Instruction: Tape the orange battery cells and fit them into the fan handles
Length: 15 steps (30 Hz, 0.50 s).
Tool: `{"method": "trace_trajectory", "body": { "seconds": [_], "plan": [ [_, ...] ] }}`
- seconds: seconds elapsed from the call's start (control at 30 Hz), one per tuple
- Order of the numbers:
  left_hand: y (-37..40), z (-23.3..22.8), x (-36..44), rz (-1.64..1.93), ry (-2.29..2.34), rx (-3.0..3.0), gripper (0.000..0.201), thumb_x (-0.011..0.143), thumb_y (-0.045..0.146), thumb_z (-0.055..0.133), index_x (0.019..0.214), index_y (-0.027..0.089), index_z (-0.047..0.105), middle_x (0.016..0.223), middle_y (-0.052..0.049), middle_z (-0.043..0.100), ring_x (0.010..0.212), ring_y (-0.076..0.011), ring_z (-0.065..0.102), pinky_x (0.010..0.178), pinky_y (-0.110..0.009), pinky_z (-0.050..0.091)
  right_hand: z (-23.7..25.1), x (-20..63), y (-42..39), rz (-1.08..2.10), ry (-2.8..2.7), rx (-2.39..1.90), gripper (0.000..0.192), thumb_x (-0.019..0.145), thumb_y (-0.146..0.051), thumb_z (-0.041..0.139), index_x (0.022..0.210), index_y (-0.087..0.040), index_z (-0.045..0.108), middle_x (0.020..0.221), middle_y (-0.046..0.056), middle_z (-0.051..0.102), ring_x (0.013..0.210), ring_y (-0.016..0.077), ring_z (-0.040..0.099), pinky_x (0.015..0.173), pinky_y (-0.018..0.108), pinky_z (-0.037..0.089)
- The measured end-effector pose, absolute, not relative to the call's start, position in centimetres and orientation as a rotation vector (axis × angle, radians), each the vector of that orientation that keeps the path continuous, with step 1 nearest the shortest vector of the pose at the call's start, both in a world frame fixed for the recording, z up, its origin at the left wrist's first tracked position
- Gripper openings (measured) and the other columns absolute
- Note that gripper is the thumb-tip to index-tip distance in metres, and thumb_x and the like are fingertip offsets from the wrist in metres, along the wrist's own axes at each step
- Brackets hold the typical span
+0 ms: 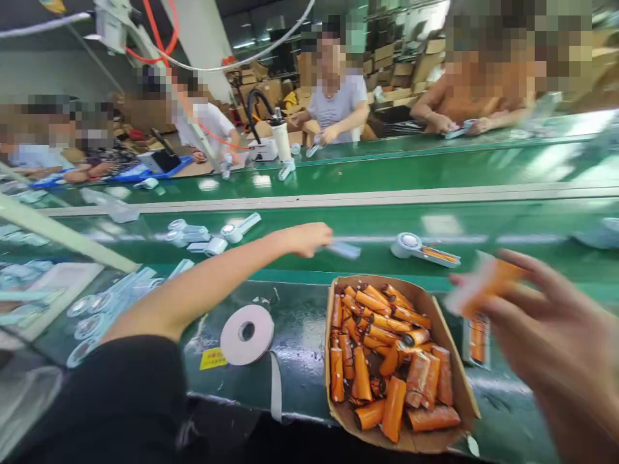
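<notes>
My left hand [312,239] reaches out over the green conveyor belt, closed on a light-blue plastic piece [345,249] that is smeared by motion. At the right, my right hand [536,316] grips an orange battery [505,277] with a whitish patch on its side, also blurred. Below and between the hands stands a cardboard box [330,380] holding many orange cylindrical batteries [382,322] with thin dark wires. A light-blue handheld fan body [407,245] lies on the belt between my hands, an orange battery in its handle.
A roll of white tape [247,335] lies left of the box, near a yellow label [213,359]. More fan bodies [240,227] lie on the belt and by my left arm. An orange battery in clear wrap [478,341] sits right of the box. Co-workers [337,103] sit across the line.
</notes>
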<state>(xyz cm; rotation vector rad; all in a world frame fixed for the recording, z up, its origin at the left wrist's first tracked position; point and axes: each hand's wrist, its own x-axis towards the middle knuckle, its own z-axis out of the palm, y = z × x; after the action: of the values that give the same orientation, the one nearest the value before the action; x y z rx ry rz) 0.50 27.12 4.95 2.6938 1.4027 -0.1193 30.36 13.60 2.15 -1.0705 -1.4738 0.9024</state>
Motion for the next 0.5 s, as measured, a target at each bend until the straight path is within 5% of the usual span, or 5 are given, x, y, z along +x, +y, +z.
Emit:
{"method": "trace_trajectory", "body": {
  "seconds": [0.13, 0.3, 0.5],
  "plan": [
    [28.1, 1.6, 0.0, 0.036, 1.455, 2.576, 0.039, 0.102, 0.044, 0.067, 0.131, 0.018, 0.066, 0.134, -0.01, 0.067, 0.114, -0.0251, 0.068, 0.098, -0.047, 0.061, 3.0, 22.0, 21.4, 0.994, -1.701, -1.056, 0.045, 0.085, -0.05, 0.081, 0.121, -0.023, 0.08, 0.098, 0.007, 0.084, 0.087, 0.026, 0.08, 0.086, 0.046, 0.065],
    [28.6, -0.8, -1.1, 0.171, 1.528, 2.414, 0.029, 0.103, 0.04, 0.064, 0.12, 0.019, 0.074, 0.11, -0.005, 0.076, 0.105, -0.0259, 0.071, 0.095, -0.042, 0.061, 1.1, 14.6, 26.0, 0.739, -2.126, -1.198, 0.029, 0.089, -0.024, 0.076, 0.117, -0.026, 0.084, 0.081, 0.0, 0.083, 0.076, 0.0173, 0.076, 0.078, 0.029, 0.059],
    [28.1, -1.8, -7.6, 0.242, 1.569, 2.261, 0.037, 0.102, 0.046, 0.067, 0.125, 0.017, 0.068, 0.126, -0.008, 0.07, 0.108, -0.0243, 0.07, 0.092, -0.043, 0.062, -0.5, 12.5, 27.1, 0.45, -2.43, -1.294, 0.03, 0.092, -0.027, 0.077, 0.122, -0.032, 0.082, 0.089, 0.0, 0.085, 0.077, 0.0177, 0.076, 0.073, 0.026, 0.054]
  ]
}}
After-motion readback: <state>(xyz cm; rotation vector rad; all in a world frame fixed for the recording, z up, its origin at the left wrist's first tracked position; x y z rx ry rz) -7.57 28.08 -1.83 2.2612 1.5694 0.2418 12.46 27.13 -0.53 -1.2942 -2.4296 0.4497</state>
